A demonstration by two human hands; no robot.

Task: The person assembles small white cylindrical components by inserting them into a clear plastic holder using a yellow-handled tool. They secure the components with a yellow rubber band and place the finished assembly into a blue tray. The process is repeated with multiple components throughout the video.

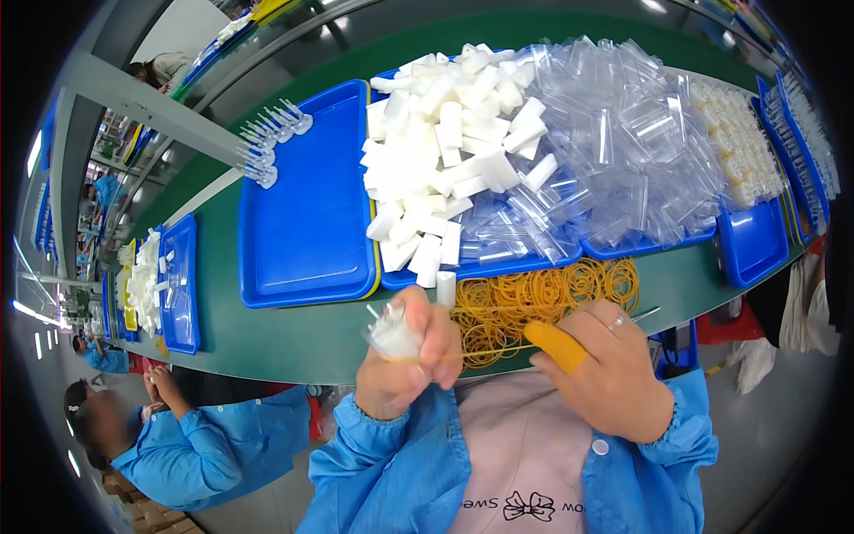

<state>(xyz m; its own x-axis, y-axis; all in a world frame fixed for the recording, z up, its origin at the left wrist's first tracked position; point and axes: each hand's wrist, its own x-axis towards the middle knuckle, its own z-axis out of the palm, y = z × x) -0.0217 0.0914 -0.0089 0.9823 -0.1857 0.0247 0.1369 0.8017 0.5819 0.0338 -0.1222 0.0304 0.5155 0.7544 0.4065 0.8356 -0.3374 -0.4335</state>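
My left hand (416,351) is closed around a small bundle of white and clear plastic parts (391,335), with thin prongs sticking up; motion blurs its details. A yellow rubber band (498,352) runs stretched from this bundle to my right hand (618,365), whose thumb and forefinger pinch its other end. A yellow finger cot (557,345) covers my right forefinger. Just beyond both hands lies a heap of yellow rubber bands (578,289) on the green tabletop (222,267). One white foam cylinder (446,289) stands next to the heap.
White foam cylinders (449,125) and clear plastic sleeves (623,133) heap over blue trays. At left, a blue tray (307,214) carries clear pronged pieces (271,138) at its corner. More filled trays (787,133) stand right. A co-worker (209,445) sits at left.
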